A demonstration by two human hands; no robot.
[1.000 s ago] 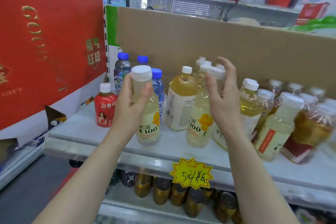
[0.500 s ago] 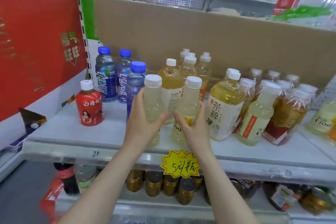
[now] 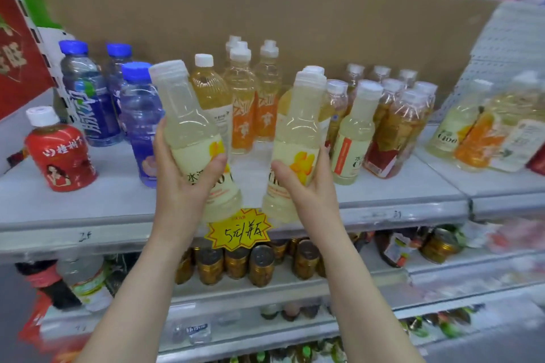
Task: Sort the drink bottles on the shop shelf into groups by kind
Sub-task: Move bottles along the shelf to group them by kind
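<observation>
The left hand (image 3: 182, 186) grips a pale lemon bottle (image 3: 188, 127), tilted left; the right hand (image 3: 309, 188) grips a second lemon bottle (image 3: 298, 132), both held at the shelf (image 3: 88, 206) front edge. Behind crowd blue-capped bottles (image 3: 88, 103), a red bottle (image 3: 60, 156) and orange-labelled bottles (image 3: 244, 109). A cardboard sheet (image 3: 265, 9) backs the shelf; gold cans (image 3: 236, 262) stand below.

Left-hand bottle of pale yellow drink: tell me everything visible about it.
This clear plastic bottle of cloudy pale yellow drink has a wide white cap and a cream label with an orange flower and dark print. It tilts, cap leaning left, held before the grey shelf; the left hand wraps its grip round the label.
</observation>
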